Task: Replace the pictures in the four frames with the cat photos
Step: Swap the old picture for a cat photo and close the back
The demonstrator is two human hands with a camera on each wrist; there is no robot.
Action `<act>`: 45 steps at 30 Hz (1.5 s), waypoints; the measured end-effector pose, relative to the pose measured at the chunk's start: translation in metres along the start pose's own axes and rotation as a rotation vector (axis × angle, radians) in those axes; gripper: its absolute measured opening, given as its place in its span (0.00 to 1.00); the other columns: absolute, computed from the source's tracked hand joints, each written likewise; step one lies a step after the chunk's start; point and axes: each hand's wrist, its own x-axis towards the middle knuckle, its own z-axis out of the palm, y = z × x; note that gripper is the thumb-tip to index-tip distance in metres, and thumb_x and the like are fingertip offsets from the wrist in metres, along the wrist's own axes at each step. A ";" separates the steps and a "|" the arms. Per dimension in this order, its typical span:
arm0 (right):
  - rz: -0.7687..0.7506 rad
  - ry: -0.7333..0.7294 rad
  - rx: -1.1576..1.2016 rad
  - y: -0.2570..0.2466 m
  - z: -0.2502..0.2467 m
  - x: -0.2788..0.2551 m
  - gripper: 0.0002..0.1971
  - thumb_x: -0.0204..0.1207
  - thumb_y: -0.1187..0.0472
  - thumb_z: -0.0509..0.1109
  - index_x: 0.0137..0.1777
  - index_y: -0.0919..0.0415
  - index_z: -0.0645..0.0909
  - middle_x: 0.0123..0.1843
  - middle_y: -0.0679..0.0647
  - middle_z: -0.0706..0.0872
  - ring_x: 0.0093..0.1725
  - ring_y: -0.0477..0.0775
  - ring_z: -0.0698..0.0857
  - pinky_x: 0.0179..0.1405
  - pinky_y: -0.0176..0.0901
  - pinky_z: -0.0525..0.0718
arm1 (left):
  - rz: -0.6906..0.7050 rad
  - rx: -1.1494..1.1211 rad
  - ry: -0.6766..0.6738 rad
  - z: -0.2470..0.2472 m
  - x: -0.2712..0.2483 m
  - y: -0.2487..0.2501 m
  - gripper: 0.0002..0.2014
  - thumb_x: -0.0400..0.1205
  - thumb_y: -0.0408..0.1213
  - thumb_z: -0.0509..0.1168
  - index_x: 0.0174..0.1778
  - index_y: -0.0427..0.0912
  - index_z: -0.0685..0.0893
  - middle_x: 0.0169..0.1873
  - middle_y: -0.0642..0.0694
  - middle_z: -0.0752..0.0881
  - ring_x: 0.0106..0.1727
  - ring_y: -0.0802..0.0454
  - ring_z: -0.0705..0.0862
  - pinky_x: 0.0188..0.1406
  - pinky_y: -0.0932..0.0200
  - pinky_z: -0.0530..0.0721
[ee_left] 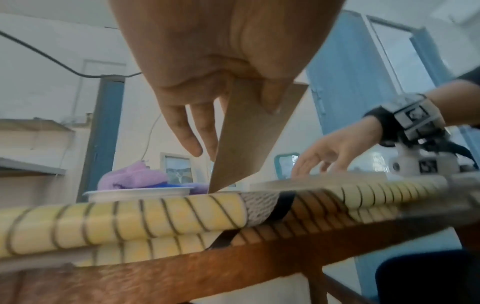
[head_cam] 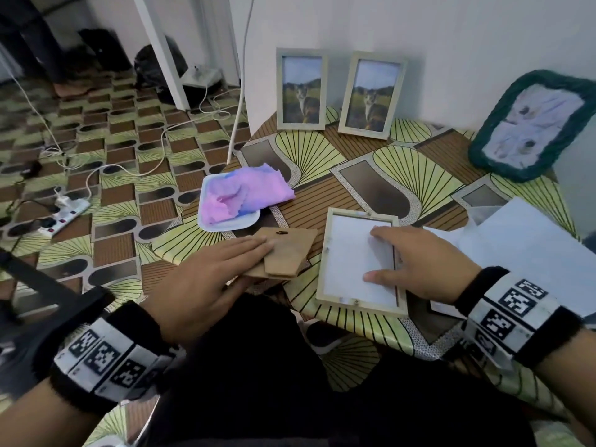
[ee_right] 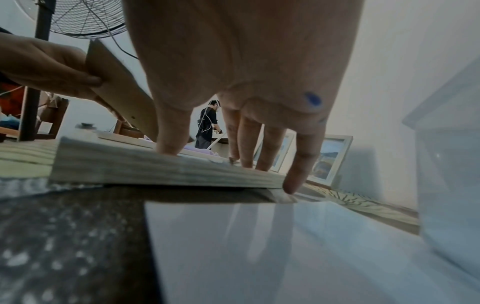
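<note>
A pale wooden frame (head_cam: 324,253) lies face down near the table's front edge, with a white sheet (head_cam: 351,253) inside it. My right hand (head_cam: 403,253) rests straight fingers (ee_right: 270,148) on that sheet, the little finger past the frame's (ee_right: 155,166) right edge. My left hand (head_cam: 238,256) pinches the brown backing board (head_cam: 290,253) just left of the frame, fingers on top and thumb beneath. The board (ee_left: 249,139) is tilted, its lower corner at the table. Two frames with cat photos (head_cam: 301,88) (head_cam: 371,95) stand against the wall. A green-rimmed frame (head_cam: 535,124) leans at the right.
A white tray (head_cam: 206,217) holding a pink and purple cloth (head_cam: 245,188) sits behind my left hand. Loose white sheets (head_cam: 532,246) lie at the right of the table. A power strip (head_cam: 64,214) and cables lie on the floor to the left.
</note>
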 end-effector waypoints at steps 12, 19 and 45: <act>0.028 0.195 0.296 0.014 -0.012 -0.020 0.33 0.68 0.39 0.78 0.71 0.47 0.77 0.62 0.43 0.86 0.56 0.43 0.82 0.48 0.39 0.76 | 0.077 -0.200 0.131 0.021 0.067 0.052 0.28 0.85 0.28 0.60 0.82 0.50 0.68 0.79 0.55 0.71 0.81 0.60 0.66 0.80 0.62 0.65; 0.046 -0.102 0.229 0.018 -0.004 -0.030 0.29 0.74 0.41 0.74 0.70 0.49 0.72 0.50 0.40 0.80 0.49 0.46 0.78 0.41 0.36 0.73 | 0.208 0.282 -0.399 0.033 0.091 0.053 0.35 0.86 0.33 0.52 0.86 0.51 0.43 0.86 0.56 0.44 0.86 0.54 0.38 0.85 0.60 0.44; 0.006 -0.200 0.047 0.017 -0.015 -0.026 0.31 0.77 0.42 0.71 0.75 0.54 0.69 0.64 0.53 0.84 0.61 0.55 0.81 0.51 0.45 0.74 | 0.187 0.333 -0.451 0.061 0.099 0.078 0.31 0.88 0.53 0.41 0.87 0.44 0.47 0.86 0.46 0.51 0.86 0.44 0.49 0.83 0.53 0.53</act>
